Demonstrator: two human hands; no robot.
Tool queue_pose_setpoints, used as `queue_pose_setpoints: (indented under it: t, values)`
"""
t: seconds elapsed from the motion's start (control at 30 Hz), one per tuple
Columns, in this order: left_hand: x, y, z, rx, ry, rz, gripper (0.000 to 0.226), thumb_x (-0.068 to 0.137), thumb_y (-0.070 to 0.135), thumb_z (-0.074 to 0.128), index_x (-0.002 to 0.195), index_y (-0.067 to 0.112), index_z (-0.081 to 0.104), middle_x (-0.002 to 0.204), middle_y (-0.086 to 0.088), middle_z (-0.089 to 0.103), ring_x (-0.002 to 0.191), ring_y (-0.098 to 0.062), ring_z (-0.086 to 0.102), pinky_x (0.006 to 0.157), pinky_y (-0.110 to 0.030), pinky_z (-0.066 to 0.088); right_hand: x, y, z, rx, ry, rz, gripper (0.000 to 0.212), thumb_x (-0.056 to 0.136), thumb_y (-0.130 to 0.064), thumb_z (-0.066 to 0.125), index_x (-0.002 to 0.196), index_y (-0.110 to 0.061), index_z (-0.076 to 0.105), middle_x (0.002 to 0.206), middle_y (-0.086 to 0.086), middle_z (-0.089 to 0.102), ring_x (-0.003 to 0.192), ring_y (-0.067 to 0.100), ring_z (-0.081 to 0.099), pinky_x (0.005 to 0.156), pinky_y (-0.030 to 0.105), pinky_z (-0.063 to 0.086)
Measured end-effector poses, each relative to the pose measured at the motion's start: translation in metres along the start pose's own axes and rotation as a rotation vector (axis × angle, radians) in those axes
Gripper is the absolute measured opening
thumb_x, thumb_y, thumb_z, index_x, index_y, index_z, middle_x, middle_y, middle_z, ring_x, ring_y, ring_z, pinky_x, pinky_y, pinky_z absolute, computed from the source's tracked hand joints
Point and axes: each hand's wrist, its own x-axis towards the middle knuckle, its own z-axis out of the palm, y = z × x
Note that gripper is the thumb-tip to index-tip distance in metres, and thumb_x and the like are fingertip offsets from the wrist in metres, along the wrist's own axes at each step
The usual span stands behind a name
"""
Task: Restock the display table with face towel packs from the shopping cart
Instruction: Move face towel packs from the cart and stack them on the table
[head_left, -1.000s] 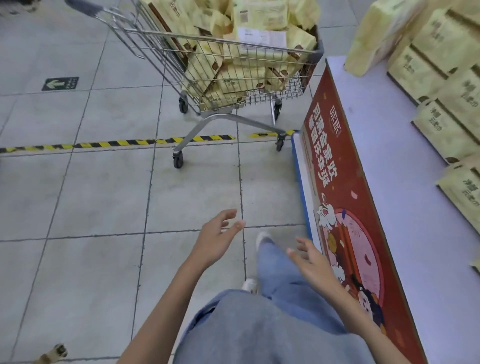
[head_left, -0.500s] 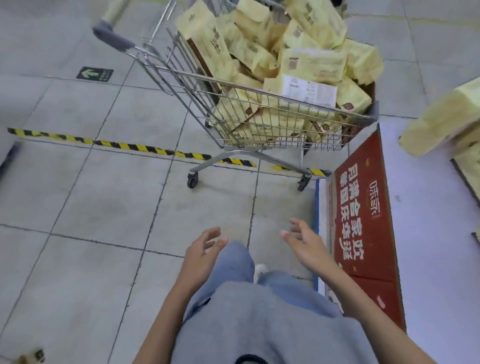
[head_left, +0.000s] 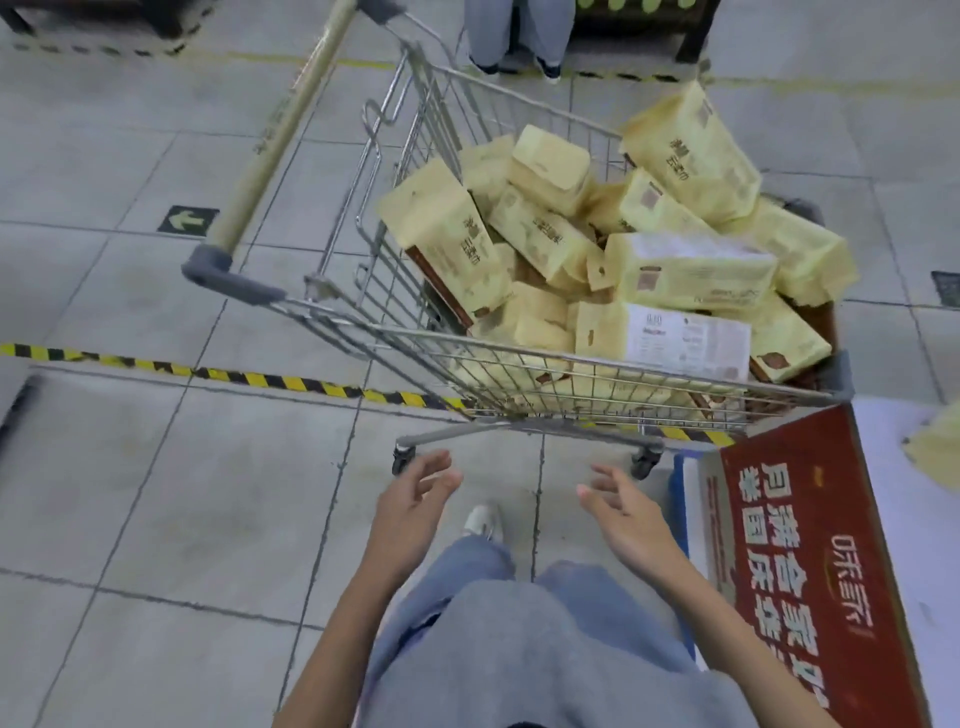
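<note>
Tiled floor (head_left: 130, 467); packs (head_left: 691, 270) jumbled in shopping cart (head_left: 234, 283), long axes mixed; left hand (head_left: 410, 512), right hand (head_left: 631, 519) grip released.

Upper body: a plain grey top (head_left: 550, 670) of soft fabric, at the near edge of the view. Legs: loose-cut, light blue denim trousers (head_left: 457, 577), with an uneven hem on the left one. Footwear: a white shoe (head_left: 480, 519) with a rounded toe, below that hem. Arms: the forearms (head_left: 353, 623) are uncovered down to the left hand (head_left: 415, 501) and right hand (head_left: 631, 517).
</note>
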Motion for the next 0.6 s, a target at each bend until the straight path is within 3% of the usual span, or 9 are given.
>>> queue_pose_setpoints:
  t: [0.1,0.17,0.23,0.33,0.4,0.6]
  values:
    - [0.048,0.046,-0.006,0.013,-0.038,0.088,0.028,0.092,0.026,0.060,0.119,0.019,0.060,0.114,0.007,0.064,0.105,-0.009,0.060,0.075,-0.003,0.041,0.027,-0.025,-0.009,0.083,0.064,0.010,0.041,0.095,-0.026,0.052,0.134,-0.017,0.042,0.128,0.006,0.050,0.106,0.017,0.049,0.077,0.021,0.039]
    - [0.071,0.076,-0.006,-0.024,-0.042,0.140,0.035,0.087,0.034,0.063,0.120,0.020,0.059,0.114,0.006,0.064,0.102,-0.004,0.060,0.078,-0.007,0.042,0.042,-0.041,-0.018,0.095,0.110,-0.027,0.041,0.095,-0.026,0.053,0.134,-0.017,0.043,0.127,0.005,0.051,0.105,0.015,0.050,0.082,0.023,0.036]
    - [0.097,0.100,-0.001,-0.063,0.007,0.148,0.036,0.089,0.030,0.064,0.122,0.019,0.055,0.116,0.004,0.062,0.097,-0.001,0.059,0.078,-0.010,0.044,0.061,-0.060,-0.030,0.094,0.164,-0.092,0.042,0.093,-0.025,0.055,0.133,-0.018,0.044,0.125,0.003,0.054,0.105,0.013,0.052,0.083,0.021,0.037]
    - [0.130,0.126,0.014,-0.188,0.146,0.010,0.048,0.090,0.027,0.062,0.134,0.017,0.044,0.128,0.001,0.054,0.107,-0.011,0.054,0.087,-0.024,0.041,0.096,-0.092,-0.054,0.105,0.209,-0.194,0.040,0.092,-0.025,0.057,0.130,-0.023,0.045,0.117,-0.005,0.054,0.103,0.012,0.053,0.079,0.015,0.039]
    - [0.150,0.140,0.026,-0.315,0.246,-0.100,0.063,0.089,0.027,0.063,0.143,0.015,0.032,0.134,0.005,0.046,0.118,-0.014,0.049,0.091,-0.029,0.040,0.125,-0.117,-0.070,0.124,0.202,-0.251,0.040,0.091,-0.027,0.059,0.128,-0.026,0.044,0.114,-0.010,0.053,0.107,0.013,0.053,0.087,0.022,0.040]
    - [0.207,0.160,0.059,-0.587,0.476,-0.261,0.082,0.076,0.022,0.078,0.141,0.016,0.028,0.137,0.001,0.047,0.123,-0.016,0.047,0.107,-0.033,0.037,0.229,-0.183,-0.096,0.027,0.210,-0.385,0.077,0.078,-0.028,0.074,0.142,-0.020,0.031,0.135,-0.005,0.043,0.124,0.011,0.041,0.101,0.029,0.036]
